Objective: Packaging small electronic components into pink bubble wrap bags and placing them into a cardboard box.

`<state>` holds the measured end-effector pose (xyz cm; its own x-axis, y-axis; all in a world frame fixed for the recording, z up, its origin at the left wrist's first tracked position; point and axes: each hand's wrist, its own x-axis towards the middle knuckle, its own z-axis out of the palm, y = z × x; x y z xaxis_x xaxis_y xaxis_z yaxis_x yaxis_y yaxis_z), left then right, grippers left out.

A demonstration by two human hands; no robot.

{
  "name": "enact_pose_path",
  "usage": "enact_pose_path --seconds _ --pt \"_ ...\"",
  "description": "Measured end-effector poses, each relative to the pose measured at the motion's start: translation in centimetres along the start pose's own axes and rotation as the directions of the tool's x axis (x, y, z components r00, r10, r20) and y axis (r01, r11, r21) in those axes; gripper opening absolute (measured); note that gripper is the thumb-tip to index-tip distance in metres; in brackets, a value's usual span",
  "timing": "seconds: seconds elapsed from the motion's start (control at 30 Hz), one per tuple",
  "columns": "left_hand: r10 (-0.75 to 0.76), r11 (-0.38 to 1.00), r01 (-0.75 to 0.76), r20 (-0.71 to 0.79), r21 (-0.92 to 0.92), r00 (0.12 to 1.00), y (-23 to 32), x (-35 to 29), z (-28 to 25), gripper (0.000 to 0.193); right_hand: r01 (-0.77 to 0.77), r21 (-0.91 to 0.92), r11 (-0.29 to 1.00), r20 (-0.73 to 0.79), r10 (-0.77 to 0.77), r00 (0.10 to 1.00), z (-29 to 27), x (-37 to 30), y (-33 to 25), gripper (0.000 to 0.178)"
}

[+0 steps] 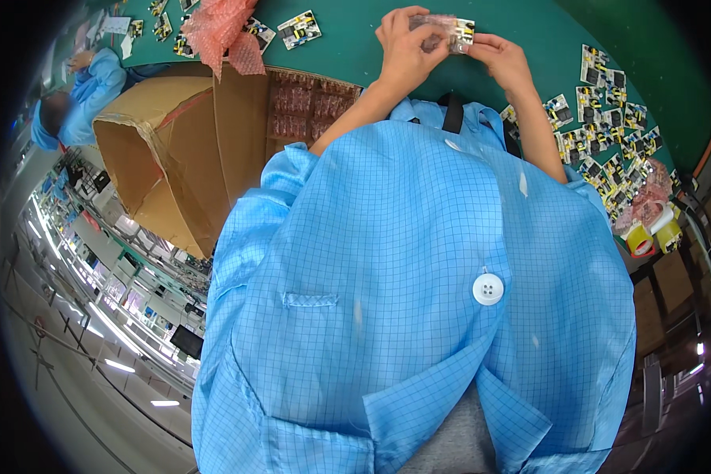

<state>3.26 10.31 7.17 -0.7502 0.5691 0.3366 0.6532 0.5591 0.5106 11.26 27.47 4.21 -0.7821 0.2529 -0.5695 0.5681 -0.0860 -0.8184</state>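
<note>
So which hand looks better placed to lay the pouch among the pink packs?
Left hand, probably: it grips the pouch and is nearer the pink packs; the right hand is at the board's far end.

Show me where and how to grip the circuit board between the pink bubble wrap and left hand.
Pinch the circuit board by opposite edges, probably from the right: bare green table lies there, while pink bubble wrap crowds its left. It lies flat, component side up, so edges seem safer than the face.
</note>
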Motion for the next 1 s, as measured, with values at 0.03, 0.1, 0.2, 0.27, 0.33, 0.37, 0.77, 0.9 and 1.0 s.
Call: enact_pose_path --seconds 0.03,0.1,0.2,0.27,0.33,0.37,0.77,0.9,1.0 --pt "0.078 0.986 -0.090 0.085 0.139 0.993 0.5 0.3 -0.7 0.020 -0.026 -0.015 1.000 -0.059 0.025 0.998 0.1 -0.3 -0.5 0.036" --pt "-0.056 0.996 0.064 0.116 -0.065 0.992 -0.1 0.0 0.3 0.019 -0.022 0.000 1.000 0.007 0.022 1.000 -0.3 -0.2 -0.3 0.037" --pt "-0.059 0.983 0.057 -0.008 -0.175 0.998 -2.2 -0.7 1.6 0.018 -0.050 -0.001 0.999 0.061 0.050 0.997 -0.4 -0.6 -1.4 0.040" --pt "0.088 0.992 -0.101 -0.172 -0.072 0.981 -2.8 -1.1 1.9 0.018 -0.084 -0.018 0.996 0.035 0.084 0.996 -0.4 -0.5 -1.5 0.041" --pt "-0.167 0.971 0.184 0.124 -0.150 0.978 -1.1 -0.3 0.3 0.016 -0.030 0.072 0.997 -0.094 0.037 0.995 -0.6 -0.3 -0.2 0.041" --pt "-0.163 0.971 0.183 0.129 -0.154 0.978 -1.2 -0.3 0.5 0.016 -0.033 0.074 0.997 -0.100 0.041 0.994 -0.8 -0.2 0.3 0.041" --pt "-0.118 0.965 0.123 0.038 -0.232 0.992 -0.7 0.2 0.5 0.014 0.137 -0.198 0.971 0.072 -0.125 0.990 -0.1 0.2 0.7 0.038" --pt "-0.092 0.975 0.103 0.066 -0.195 0.994 -1.0 -0.2 0.8 0.015 0.043 -0.071 0.997 -0.021 -0.044 0.999 1.0 0.2 0.9 0.038" --pt "0.005 0.992 -0.004 0.011 -0.124 1.000 -1.1 -0.2 1.3 0.016 0.057 0.061 0.997 -0.030 -0.055 0.998 0.6 0.4 2.0 0.037"
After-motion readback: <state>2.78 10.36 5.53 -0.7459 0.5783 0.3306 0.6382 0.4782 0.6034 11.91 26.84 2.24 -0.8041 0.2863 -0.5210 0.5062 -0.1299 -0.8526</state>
